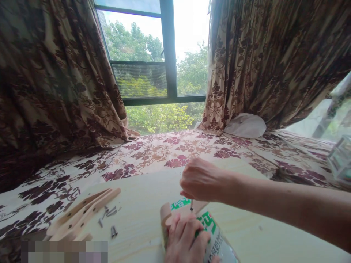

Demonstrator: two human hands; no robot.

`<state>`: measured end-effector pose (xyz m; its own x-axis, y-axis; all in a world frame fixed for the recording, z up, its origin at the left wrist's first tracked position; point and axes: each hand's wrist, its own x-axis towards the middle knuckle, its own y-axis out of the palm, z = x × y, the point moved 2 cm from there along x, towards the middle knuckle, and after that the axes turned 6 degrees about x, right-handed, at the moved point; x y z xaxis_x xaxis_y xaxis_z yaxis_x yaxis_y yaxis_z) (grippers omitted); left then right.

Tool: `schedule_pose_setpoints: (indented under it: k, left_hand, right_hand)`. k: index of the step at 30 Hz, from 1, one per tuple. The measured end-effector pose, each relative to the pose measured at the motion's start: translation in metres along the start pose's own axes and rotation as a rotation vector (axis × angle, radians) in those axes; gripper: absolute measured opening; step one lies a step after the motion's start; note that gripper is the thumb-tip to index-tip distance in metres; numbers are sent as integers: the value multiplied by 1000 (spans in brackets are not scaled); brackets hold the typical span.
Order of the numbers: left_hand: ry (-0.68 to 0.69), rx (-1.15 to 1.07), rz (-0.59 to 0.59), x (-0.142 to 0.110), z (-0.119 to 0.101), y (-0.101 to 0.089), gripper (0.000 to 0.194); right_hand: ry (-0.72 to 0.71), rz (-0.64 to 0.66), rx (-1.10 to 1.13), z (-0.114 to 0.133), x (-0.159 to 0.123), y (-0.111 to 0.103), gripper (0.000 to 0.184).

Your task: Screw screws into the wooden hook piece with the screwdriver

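Observation:
My right hand (199,179) is a closed fist above a pale wooden piece (201,209). Below the fist a thin upright metal shaft (191,205) meets the wood; the rest of that tool is hidden in my fingers. My left hand (188,239) presses its curled fingers over the wooden piece, holding it down. Under the wood lies a plastic package (219,241) with green and dark lettering. A rounded wooden end (165,212) shows at the package's upper left corner.
Several wooden strips (85,212) with dark holes lie at the left of the pale board (134,204). Several loose screws (109,212) are scattered beside them. A flowered cloth (153,153) spreads behind, below the window. A clear box (341,157) stands far right.

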<state>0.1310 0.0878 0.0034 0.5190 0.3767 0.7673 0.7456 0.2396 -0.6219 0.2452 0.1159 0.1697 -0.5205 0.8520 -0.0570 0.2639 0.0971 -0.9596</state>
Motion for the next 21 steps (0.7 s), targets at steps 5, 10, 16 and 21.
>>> schedule_pose_setpoints:
  k: [5, 10, 16, 21]
  left_hand:
    - [-28, -27, 28, -2, 0, 1, 16]
    - [-35, -31, 25, -2, -1, 1, 16]
    - [-15, 7, 11, 0, -3, -1, 17]
    - [-1, 16, -49, 2, -5, -3, 14]
  right_hand:
    - [30, 4, 3, -9, 9, 6, 27]
    - [29, -3, 10, -9, -5, 5, 34]
    - [53, 55, 33, -4, -22, -3, 21]
    - [163, 105, 35, 6, -17, 0, 12]
